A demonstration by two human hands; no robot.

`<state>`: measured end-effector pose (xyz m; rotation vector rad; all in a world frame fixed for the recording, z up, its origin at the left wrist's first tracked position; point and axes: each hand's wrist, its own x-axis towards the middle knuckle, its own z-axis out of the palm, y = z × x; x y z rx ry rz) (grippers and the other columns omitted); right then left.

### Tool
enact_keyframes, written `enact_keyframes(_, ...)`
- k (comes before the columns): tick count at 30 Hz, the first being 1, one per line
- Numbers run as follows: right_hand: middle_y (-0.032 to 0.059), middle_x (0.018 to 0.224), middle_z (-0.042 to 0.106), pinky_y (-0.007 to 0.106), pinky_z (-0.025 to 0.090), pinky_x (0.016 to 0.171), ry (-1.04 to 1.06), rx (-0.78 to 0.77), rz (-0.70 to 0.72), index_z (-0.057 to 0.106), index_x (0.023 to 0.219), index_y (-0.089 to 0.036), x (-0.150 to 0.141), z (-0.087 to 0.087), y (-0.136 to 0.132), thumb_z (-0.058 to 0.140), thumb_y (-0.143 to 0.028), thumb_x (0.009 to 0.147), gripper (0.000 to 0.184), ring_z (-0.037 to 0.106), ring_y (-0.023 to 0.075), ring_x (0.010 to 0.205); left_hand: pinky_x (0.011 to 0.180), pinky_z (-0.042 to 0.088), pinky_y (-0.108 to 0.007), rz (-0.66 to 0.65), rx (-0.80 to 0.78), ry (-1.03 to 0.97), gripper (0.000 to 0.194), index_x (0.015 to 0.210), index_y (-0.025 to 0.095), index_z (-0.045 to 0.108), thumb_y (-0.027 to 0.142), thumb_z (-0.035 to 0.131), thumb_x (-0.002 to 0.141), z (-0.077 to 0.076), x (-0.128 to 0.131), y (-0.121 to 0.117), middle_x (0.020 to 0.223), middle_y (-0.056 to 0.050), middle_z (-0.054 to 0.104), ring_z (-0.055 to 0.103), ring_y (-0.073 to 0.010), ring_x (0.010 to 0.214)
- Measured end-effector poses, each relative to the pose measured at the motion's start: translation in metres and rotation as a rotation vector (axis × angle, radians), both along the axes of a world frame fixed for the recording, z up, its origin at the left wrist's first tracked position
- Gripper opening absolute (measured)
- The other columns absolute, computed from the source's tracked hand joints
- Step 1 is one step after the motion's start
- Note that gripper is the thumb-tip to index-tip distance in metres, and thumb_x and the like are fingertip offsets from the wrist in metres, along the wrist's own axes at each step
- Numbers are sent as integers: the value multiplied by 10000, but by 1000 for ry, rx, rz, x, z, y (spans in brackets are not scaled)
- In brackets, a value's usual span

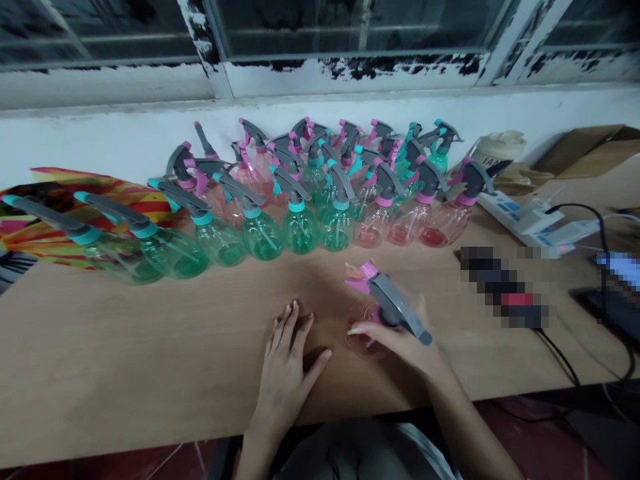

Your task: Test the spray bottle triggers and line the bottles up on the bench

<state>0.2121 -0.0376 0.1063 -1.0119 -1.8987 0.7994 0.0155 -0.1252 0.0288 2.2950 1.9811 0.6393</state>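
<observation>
My right hand (410,345) grips the pink-trimmed spray bottle (389,301), over the table (175,360), just right of my left hand (287,357), which lies flat, holding nothing. Bottle's probably light, slick, slightly squeezable plastic; best held round its body, clear of the trigger.

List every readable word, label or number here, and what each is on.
"IAM" (last letter uncertain): dark letters on the pale container by the wall.
White power strip: markings too small and blurred to read.
Lit screen: too blurred to read.
Spray bottle in the right hand: no lettering visible.
</observation>
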Motion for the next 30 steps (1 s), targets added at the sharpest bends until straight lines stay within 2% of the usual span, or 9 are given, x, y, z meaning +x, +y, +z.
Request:
enact_keyframes(3, -25, 669, 682, 530, 445, 958, -3, 82, 8, 666, 1052, -264, 0, 0, 2, 797, -293, 622, 451, 669, 230, 632, 1080, 297, -502, 6, -1, 3, 494, 1356, 161, 425, 378, 528, 924, 1, 0, 0, 1496, -152, 321, 284, -296, 1378)
enact_keyframes(6, 10, 858, 726, 566, 378, 1010, -11, 147, -33, 603, 1157, -276, 4, -2, 0, 837, -327, 561, 643, 691, 289, 824, 1084, 288, -506, 1, 1, 9, 506, 1365, 153, 411, 376, 529, 926, 1, 0, -1, 1493, -161, 322, 277, -295, 1381)
enact_keyframes(9, 60, 1194, 654, 582, 363, 1009, -44, 124, -103, 510, 1261, -297, 10, -5, -6, 844, -394, 541, 800, 534, 361, 1190, 1085, 280, -521, -11, 1, 7, 505, 1370, 140, 401, 371, 513, 935, 2, 0, -1, 1498, -169, 310, 259, -302, 1388)
enact_keyframes(11, 65, 1272, 605, 574, 374, 997, -61, 81, -140, 493, 1258, -301, 14, -7, -12, 827, -426, 571, 774, 441, 363, 1279, 1082, 285, -524, -10, 2, 4, 495, 1365, 143, 405, 372, 508, 938, 2, 0, 0, 1499, -167, 310, 259, -304, 1388)
enact_keyframes(15, 40, 1078, 671, 448, 486, 870, -12, 5, -169, 565, 1111, -278, 20, -7, -24, 778, -425, 669, 513, 630, 273, 999, 1080, 289, -527, -6, 4, 4, 497, 1367, 157, 403, 387, 502, 938, 1, 0, 0, 1497, -158, 319, 273, -303, 1383)
enact_keyframes(20, 1, 853, 693, 346, 508, 735, 38, -88, -187, 633, 931, -258, 24, -6, -30, 714, -397, 759, 235, 656, 204, 770, 1057, 325, -532, 3, 40, 24, 477, 1358, 166, 424, 384, 490, 939, -2, -4, 1, 1489, -153, 336, 307, -311, 1365)
enact_keyframes(25, 6, 882, 707, 377, 490, 822, 36, -3, -205, 663, 893, -253, 38, -2, -23, 719, -387, 755, 200, 658, 221, 849, 1042, 341, -540, 4, 103, 33, 477, 1350, 181, 433, 410, 471, 933, -7, -7, 5, 1450, -148, 399, 376, -320, 1324)
enact_keyframes(28, 33, 942, 720, 406, 488, 857, 29, 3, -257, 679, 922, -242, 65, 1, -11, 718, -402, 750, 238, 653, 257, 933, 1031, 354, -534, 26, 139, 43, 479, 1356, 200, 423, 414, 457, 929, -7, -7, 10, 1423, -131, 439, 419, -321, 1292)
enact_keyframes(30, 53, 982, 727, 394, 522, 784, 20, -31, -306, 673, 992, -229, 92, 2, 2, 707, -397, 758, 290, 666, 274, 920, 1027, 359, -528, 37, 169, 67, 500, 1376, 221, 398, 423, 456, 921, -7, -6, 12, 1400, -116, 469, 455, -321, 1261)
